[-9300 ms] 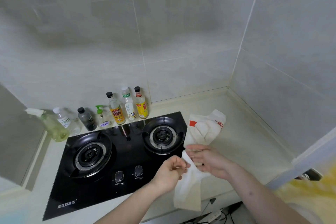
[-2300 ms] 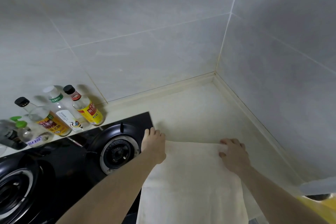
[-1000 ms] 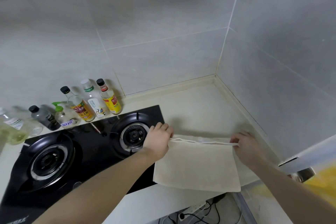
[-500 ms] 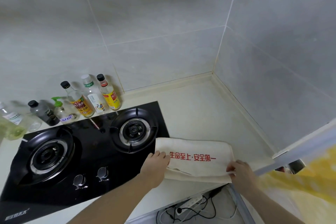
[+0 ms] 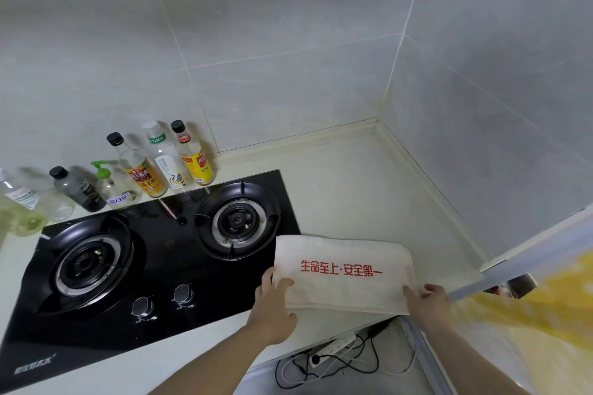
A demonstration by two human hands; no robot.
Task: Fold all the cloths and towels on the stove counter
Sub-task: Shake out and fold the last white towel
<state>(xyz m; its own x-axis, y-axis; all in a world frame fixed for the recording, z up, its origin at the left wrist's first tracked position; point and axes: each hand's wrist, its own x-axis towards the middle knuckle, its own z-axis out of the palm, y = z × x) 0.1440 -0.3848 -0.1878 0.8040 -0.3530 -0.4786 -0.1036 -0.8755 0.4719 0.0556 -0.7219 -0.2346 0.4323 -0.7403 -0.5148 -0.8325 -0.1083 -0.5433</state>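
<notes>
The towel point(image 5: 343, 272) between the left hand point(image 5: 272, 301) and the right hand point(image 5: 426, 300) looks folded once, each hand pinching one near corner, so further folds probably remain.

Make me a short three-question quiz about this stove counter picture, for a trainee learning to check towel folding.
1. True or false: the towel lies folded on the counter, red lettering facing up.
2. Which hand holds the towel's end nearer the stove? A) left hand B) right hand C) neither
3. Fill in: the row of bottles stands along the wall behind the ____.

Key: 1 true. 2 A. 3 stove.
</notes>
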